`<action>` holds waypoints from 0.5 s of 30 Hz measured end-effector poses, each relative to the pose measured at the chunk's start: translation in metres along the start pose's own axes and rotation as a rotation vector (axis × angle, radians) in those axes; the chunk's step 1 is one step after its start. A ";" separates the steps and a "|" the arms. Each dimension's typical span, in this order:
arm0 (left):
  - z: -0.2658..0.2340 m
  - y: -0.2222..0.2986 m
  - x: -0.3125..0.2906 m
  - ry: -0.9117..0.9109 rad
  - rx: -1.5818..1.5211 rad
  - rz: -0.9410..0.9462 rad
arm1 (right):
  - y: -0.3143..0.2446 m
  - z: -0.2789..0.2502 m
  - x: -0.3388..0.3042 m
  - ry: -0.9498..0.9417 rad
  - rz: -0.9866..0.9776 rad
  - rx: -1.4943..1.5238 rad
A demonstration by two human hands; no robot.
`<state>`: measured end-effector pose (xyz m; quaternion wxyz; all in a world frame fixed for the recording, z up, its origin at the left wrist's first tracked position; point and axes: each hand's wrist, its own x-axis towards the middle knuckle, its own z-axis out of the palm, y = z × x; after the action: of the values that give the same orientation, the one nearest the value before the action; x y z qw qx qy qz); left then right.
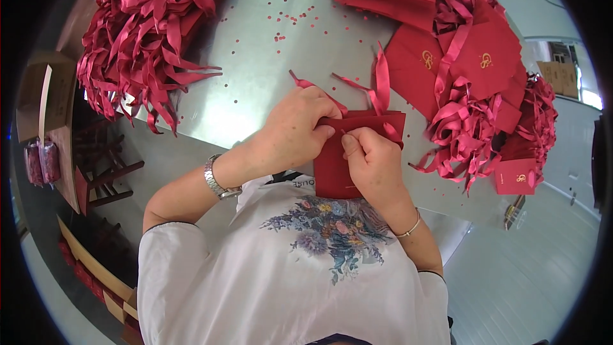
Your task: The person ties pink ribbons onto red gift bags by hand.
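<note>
White shirt (287,287) nr metal table (255,83), ribbons (143,32).

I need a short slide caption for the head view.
Both hands hold a red paper bag with ribbon.

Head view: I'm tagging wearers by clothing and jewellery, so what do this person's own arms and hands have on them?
Both hands are bare, with no gloves. The left hand has a silver metal link wristwatch on its wrist. The right hand has a thin gold-coloured bangle on its wrist. The forearms are uncovered; short white sleeves of a floral-printed top end above the elbows.
</note>
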<state>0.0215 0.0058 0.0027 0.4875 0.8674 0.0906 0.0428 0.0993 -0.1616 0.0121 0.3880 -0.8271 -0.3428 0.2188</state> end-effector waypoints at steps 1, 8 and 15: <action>0.000 0.000 -0.001 0.008 -0.010 -0.028 | 0.000 0.001 0.001 0.006 0.016 -0.008; 0.001 0.001 -0.006 0.040 0.006 -0.011 | 0.001 0.010 0.004 0.073 -0.027 -0.073; 0.005 -0.001 -0.008 0.079 -0.012 -0.040 | -0.004 0.020 0.007 0.190 -0.280 -0.473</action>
<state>0.0144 0.0008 -0.0007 0.4895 0.8601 0.1270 0.0677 0.0891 -0.1448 0.0027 0.2413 -0.8559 -0.4573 -0.0013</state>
